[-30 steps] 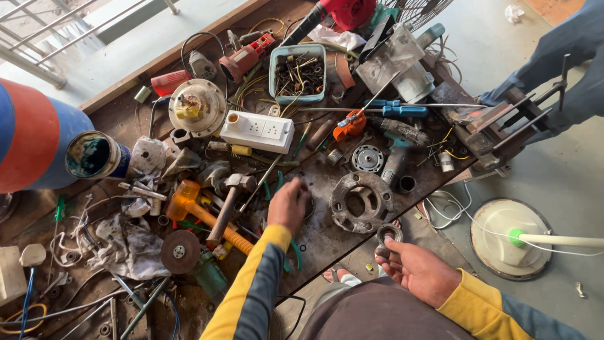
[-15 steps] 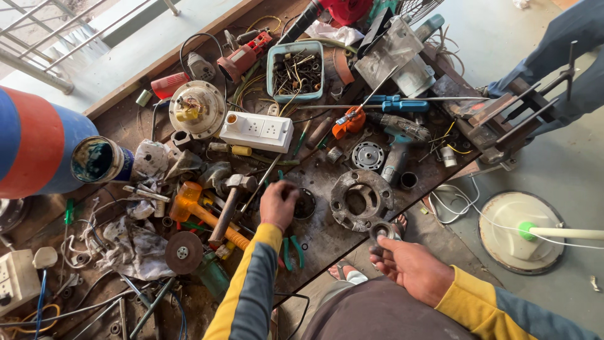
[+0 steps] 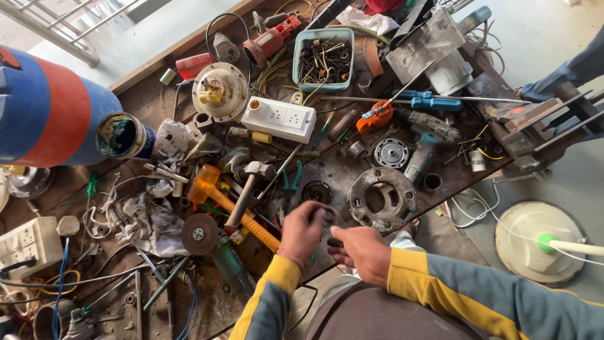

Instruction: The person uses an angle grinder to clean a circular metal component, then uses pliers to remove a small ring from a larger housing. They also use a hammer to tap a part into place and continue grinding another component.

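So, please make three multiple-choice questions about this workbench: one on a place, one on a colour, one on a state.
1. Where does the white socket box lie?
A. On the floor
B. On the bench, below the teal tray
C. Inside the tray

2. What colour are the handles of the mallet?
A. Orange
B. Green
C. Black

3. How are the hands placed?
A. Far apart
B. Close together at the near edge of the bench
C. Both on the drill

Answers: 1 B, it sits just under the tray in the picture. 2 A, its shaft is orange. 3 B, the left hand and right hand meet there.
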